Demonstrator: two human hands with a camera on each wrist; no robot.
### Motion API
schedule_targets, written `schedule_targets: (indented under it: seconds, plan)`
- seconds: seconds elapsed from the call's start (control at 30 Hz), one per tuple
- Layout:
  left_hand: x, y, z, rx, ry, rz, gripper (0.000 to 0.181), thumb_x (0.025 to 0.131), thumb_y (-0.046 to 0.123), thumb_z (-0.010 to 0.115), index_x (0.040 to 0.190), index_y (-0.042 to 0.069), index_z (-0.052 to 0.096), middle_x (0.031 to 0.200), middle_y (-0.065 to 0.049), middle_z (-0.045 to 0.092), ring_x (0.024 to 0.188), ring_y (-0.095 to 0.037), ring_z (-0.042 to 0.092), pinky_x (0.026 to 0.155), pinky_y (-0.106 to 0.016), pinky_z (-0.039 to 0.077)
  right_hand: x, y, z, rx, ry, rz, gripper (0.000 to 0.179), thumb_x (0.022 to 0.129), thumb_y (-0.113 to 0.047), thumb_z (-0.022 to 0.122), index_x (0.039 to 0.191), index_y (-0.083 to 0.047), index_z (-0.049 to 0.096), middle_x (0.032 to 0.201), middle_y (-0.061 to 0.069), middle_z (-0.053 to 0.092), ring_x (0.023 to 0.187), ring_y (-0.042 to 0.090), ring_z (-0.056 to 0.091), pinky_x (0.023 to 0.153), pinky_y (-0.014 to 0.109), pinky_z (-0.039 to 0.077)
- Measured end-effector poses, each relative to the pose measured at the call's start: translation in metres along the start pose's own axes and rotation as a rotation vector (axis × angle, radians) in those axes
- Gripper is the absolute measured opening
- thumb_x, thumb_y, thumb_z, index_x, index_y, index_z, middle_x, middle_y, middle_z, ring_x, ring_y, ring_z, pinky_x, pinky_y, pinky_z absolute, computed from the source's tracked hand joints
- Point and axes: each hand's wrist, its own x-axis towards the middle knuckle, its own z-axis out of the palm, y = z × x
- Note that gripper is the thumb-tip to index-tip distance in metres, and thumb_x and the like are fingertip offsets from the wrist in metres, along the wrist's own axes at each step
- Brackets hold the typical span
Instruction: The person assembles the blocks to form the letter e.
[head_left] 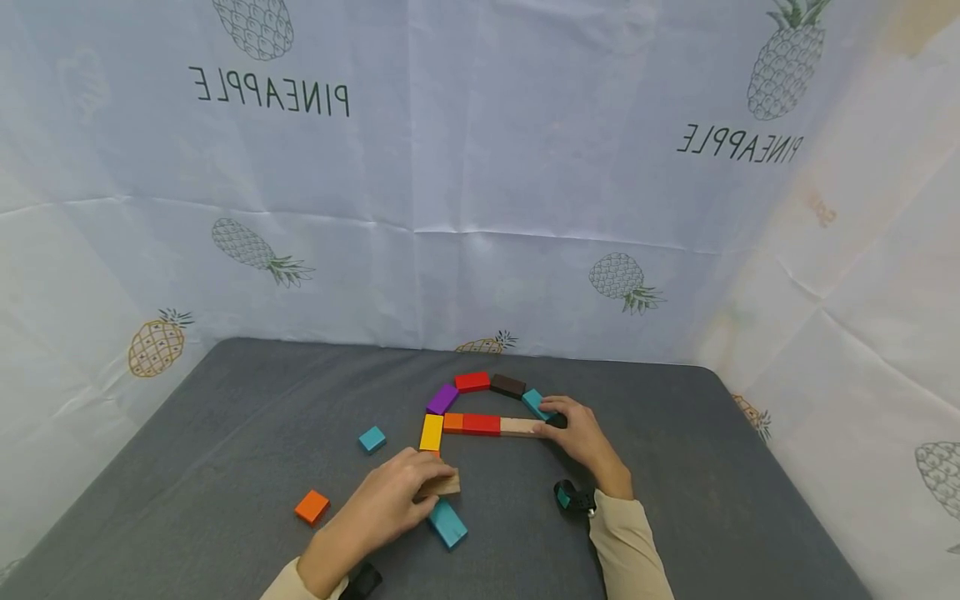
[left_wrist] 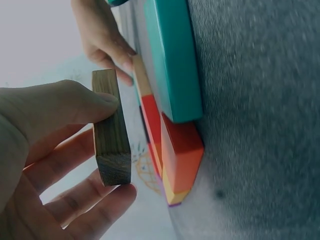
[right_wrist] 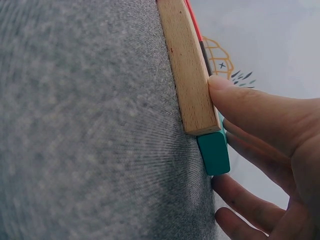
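Note:
My left hand (head_left: 393, 492) pinches a plain wooden block (left_wrist: 111, 130) between thumb and fingertips. It holds this block above a teal block (head_left: 447, 523) and an orange block (left_wrist: 181, 150). The right hand (head_left: 581, 433) is at the right end of a block outline on the table. Its thumb lies at the upper edge of a light wooden block (right_wrist: 190, 75), with fingers around the far side of another teal block (right_wrist: 214, 152). That teal block sits against the wooden block's end; the hand partly covers both in the head view.
The outline continues with red (head_left: 482, 425), small orange (head_left: 453, 423), yellow (head_left: 431, 432), purple (head_left: 442, 398), red (head_left: 472, 382) and dark brown (head_left: 507, 386) blocks. Loose teal (head_left: 372, 439) and orange (head_left: 312, 507) blocks lie left on the grey tablecloth (head_left: 225, 450). A pineapple-print curtain (head_left: 480, 167) hangs behind.

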Motion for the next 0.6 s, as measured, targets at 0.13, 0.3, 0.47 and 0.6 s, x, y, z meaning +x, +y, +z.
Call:
schedule_targets:
  seconds: [0.13, 0.3, 0.47, 0.6]
  plan:
    - [0.001, 0.004, 0.001, -0.016, -0.015, 0.027, 0.033, 0.082, 0.007, 0.078, 0.114, 0.015, 0.074, 0.112, 0.004, 0.070, 0.100, -0.012, 0.058, 0.082, -0.029, 0.056, 0.000, 0.000, 0.000, 0.009, -0.002, -0.001, 0.042, 0.089, -0.024, 0.075, 0.125, -0.003, 0.068, 0.139, 0.017, 0.058, 0.134, 0.041, 0.048, 0.110, 0.060, 0.037]
    - [0.002, 0.009, 0.003, -0.035, -0.039, 0.059, 0.031, 0.083, 0.007, 0.079, 0.112, 0.016, 0.074, 0.108, 0.007, 0.070, 0.099, -0.010, 0.059, 0.083, -0.028, 0.056, 0.000, 0.000, 0.000, 0.009, -0.004, -0.002, 0.042, 0.089, -0.024, 0.074, 0.126, -0.003, 0.068, 0.139, 0.017, 0.058, 0.134, 0.041, 0.048, 0.111, 0.060, 0.037]
    - [0.003, 0.015, 0.007, -0.066, -0.094, 0.082, 0.030, 0.085, 0.009, 0.078, 0.113, 0.017, 0.073, 0.109, 0.008, 0.069, 0.098, -0.007, 0.059, 0.083, -0.026, 0.055, 0.001, 0.000, 0.000, 0.008, 0.005, -0.008, 0.041, 0.089, -0.022, 0.074, 0.125, -0.003, 0.068, 0.139, 0.017, 0.058, 0.134, 0.041, 0.049, 0.110, 0.059, 0.038]
    - [0.004, 0.019, 0.012, -0.080, -0.136, 0.111, 0.030, 0.086, 0.011, 0.077, 0.115, 0.018, 0.073, 0.110, 0.010, 0.070, 0.096, -0.005, 0.057, 0.083, -0.023, 0.054, 0.001, -0.001, 0.000, 0.002, 0.005, -0.012, 0.041, 0.089, -0.021, 0.074, 0.125, -0.003, 0.068, 0.139, 0.017, 0.058, 0.133, 0.041, 0.049, 0.110, 0.059, 0.038]
